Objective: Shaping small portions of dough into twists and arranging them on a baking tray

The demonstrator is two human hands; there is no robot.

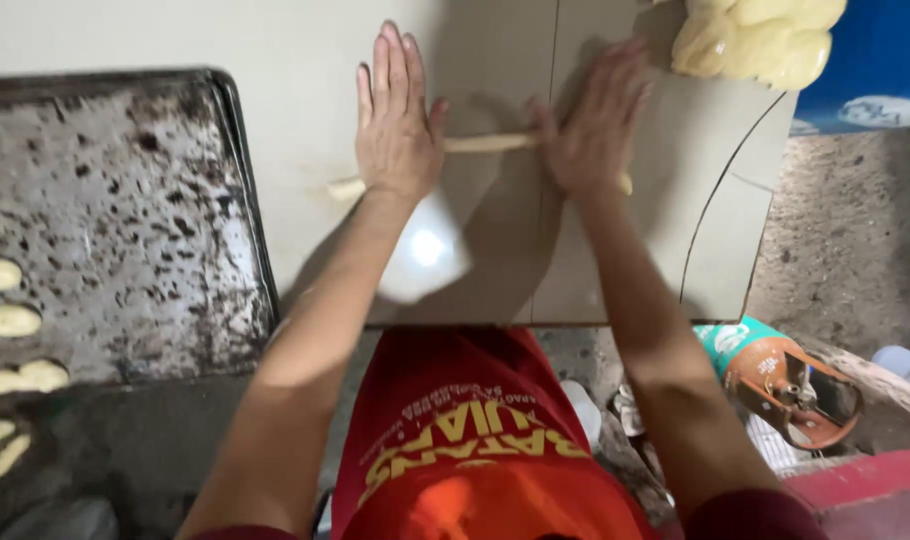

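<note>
Here the step in hand looks to be rolling a dough rope (487,143) thin under flat palms. It should go best with light, even pressure and the hands drifting outward, so that the rope thins evenly and does not tear. The left hand (395,125) and the right hand (595,130) both lie open, fingers straight and pointing away, pressed flat on the rope and clamped on nothing. They are a little apart, and a short stretch of rope shows between them. Its ends poke out past each wrist on the pale work board (275,120). At left lies a worn baking tray (125,230) with shaped dough pieces (5,320). Farther off, at the board's far right corner, sits a lump of yellow dough (755,40).
</note>
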